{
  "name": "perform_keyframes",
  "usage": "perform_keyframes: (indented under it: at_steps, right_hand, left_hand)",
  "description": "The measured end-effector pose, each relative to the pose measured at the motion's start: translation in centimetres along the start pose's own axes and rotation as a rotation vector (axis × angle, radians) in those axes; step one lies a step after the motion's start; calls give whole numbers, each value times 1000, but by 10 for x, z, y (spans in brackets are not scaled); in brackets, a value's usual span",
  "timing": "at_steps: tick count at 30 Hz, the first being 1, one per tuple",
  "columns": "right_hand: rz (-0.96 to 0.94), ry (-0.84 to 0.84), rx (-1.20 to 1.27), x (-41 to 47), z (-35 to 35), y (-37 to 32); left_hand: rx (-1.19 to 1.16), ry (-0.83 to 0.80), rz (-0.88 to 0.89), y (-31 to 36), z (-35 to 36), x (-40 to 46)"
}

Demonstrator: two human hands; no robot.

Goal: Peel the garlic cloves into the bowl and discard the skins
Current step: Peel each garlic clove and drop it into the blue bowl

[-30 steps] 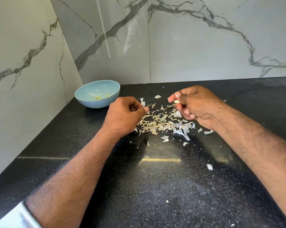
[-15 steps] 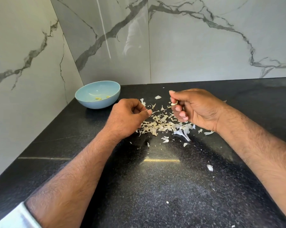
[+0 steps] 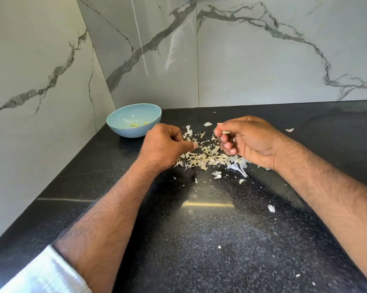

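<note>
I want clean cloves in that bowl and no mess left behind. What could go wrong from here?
1. The right hand pinches the garlic clove above the skin pile; if it slips, it may land among the skins.
2. The blue bowl sits beyond the left hand, so a toss could miss.
3. Skins scattered over the black counter may be overlooked.

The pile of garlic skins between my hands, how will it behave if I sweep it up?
The garlic skins look thin and papery, so probably very light and floppy. Stray flakes lie scattered over the black counter, so they likely drift and scatter easily.
</note>
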State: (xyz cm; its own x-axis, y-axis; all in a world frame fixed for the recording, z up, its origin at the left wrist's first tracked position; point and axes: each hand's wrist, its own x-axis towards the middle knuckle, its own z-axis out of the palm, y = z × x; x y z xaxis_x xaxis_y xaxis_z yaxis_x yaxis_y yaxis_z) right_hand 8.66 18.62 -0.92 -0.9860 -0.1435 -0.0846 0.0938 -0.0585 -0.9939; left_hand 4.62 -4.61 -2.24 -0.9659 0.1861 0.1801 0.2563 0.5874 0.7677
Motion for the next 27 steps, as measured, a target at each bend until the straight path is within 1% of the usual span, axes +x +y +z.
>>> perform_keyframes:
  at_steps: [2,3,7,10,12,15,17,20,21,23,24,25,27]
  right_hand:
    - [57,60,-46,0,4,2]
    - [76,101,-112,0,6,3]
    - [130,266,-535,-8,23,8]
    - [143,333,-726,-8,28,7]
    - [187,320,-742,-11,29,1]
    - [206,244,-672,-11,26,-13]
    - [128,243,-671,-8,25,-26]
    - [-14,351,-649,1,22,-52]
    - [-11,344,-630,5,22,-59]
    - [87,249,-627,11,25,-67]
    - [164,191,-690,16,26,-65]
    - [221,140,-805,19,32,-61]
    - [258,79,-1031,24,45,-48]
  left_hand:
    - [-56,27,-26,-1,-2,-2]
    - [-79,37,-40,-2,-2,-3]
    - [-130,77,-86,-6,-6,-7]
    - [-137,93,-90,-8,-7,-7]
    - [-144,84,-95,-8,-7,-7]
    - [-136,60,-90,-8,-10,-1]
    - [-140,69,-60,-4,-12,3]
    - [-162,66,23,2,-15,7]
    - [-144,52,37,3,-17,7]
    - [-125,16,53,4,-20,7]
    - [-127,2,53,4,-21,8]
    - [-134,-6,39,2,-24,9]
    - [-141,2,4,-4,-28,12]
